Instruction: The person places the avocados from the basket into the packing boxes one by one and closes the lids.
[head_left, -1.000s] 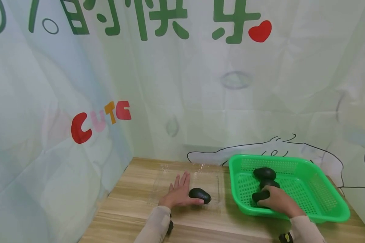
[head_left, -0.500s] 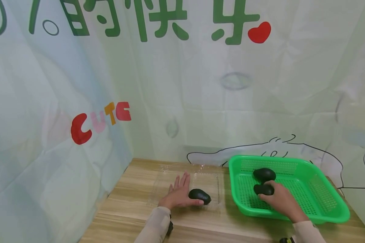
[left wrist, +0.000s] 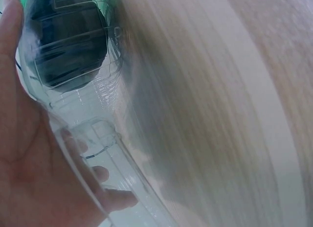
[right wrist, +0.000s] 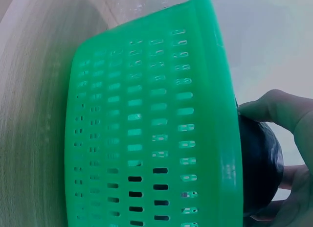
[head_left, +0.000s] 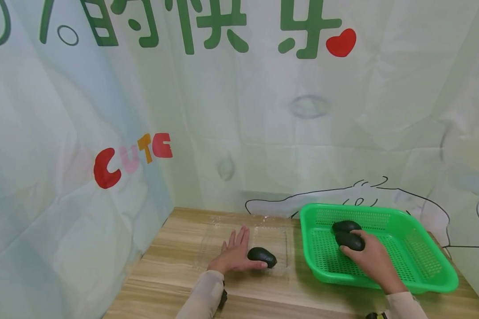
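Observation:
My right hand (head_left: 373, 259) grips a dark avocado (head_left: 350, 241) over the green basket (head_left: 419, 283). Just behind it lies another avocado (head_left: 346, 226), partly covered. In the right wrist view, thumb and fingers curl round the held avocado (right wrist: 261, 168) above the basket rim. On the left, a clear plastic container (head_left: 279, 235) stands on the table with one avocado (head_left: 262, 257) in it. My left hand (head_left: 234, 257) rests at this container, fingers straight and thumb along its near side. The left wrist view shows its palm (left wrist: 29, 158) against the clear wall.
The wooden table (head_left: 163, 266) carries both containers, side by side with a narrow gap between them. A printed cloth backdrop (head_left: 243, 133) hangs close behind and along the left side. Dark straps show at both wrists.
My right hand has raised the avocado from the basket's near part and moved it slightly away from me, turning it. The left hand stays at the clear container.

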Tool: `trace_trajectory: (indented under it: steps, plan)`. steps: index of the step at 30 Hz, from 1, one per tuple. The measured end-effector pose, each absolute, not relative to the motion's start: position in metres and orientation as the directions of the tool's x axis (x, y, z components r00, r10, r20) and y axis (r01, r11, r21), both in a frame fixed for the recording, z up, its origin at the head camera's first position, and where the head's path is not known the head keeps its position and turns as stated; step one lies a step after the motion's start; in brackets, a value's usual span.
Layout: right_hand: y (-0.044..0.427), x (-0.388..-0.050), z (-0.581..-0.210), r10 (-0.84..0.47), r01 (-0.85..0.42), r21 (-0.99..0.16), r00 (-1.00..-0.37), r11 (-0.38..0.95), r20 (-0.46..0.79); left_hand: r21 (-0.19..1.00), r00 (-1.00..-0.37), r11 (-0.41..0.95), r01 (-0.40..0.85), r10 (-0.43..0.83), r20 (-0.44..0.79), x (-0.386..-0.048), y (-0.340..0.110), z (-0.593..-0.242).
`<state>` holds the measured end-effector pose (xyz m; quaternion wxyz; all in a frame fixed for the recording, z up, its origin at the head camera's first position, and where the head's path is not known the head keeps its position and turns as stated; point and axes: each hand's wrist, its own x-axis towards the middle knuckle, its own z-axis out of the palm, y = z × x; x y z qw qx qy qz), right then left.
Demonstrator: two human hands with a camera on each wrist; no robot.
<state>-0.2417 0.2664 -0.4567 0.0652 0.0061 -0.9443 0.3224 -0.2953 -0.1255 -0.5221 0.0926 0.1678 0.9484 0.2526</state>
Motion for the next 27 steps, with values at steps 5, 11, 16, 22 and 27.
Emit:
trace_trajectory:
  steps: [5,11,16,22,27]
  plan:
    - [0.265,-0.24,-0.453,0.046,-0.059,-0.612,-0.987,0.789,0.153,0.503,-0.926,0.818,0.278,0.368,-0.087,-0.295,-0.126,-0.521]
    - [0.261,-0.239,-0.449,0.061,-0.076,-0.624,-0.979,0.778,0.194,0.5,-0.926,0.82,0.278,0.367,-0.087,-0.294,-0.126,-0.521]
    - [0.258,-0.239,-0.446,0.079,-0.076,-0.621,-0.973,0.78,0.218,0.5,-0.926,0.82,0.279,0.368,-0.086,-0.294,-0.126,-0.52]
    - [0.252,-0.239,-0.441,0.083,-0.091,-0.619,-0.966,0.78,0.247,0.499,-0.923,0.819,0.284,0.374,-0.088,-0.296,-0.126,-0.521]
    - [0.246,-0.239,-0.44,0.085,-0.104,-0.621,-0.96,0.777,0.267,0.509,-0.924,0.815,0.277,0.371,-0.09,-0.296,-0.127,-0.522]
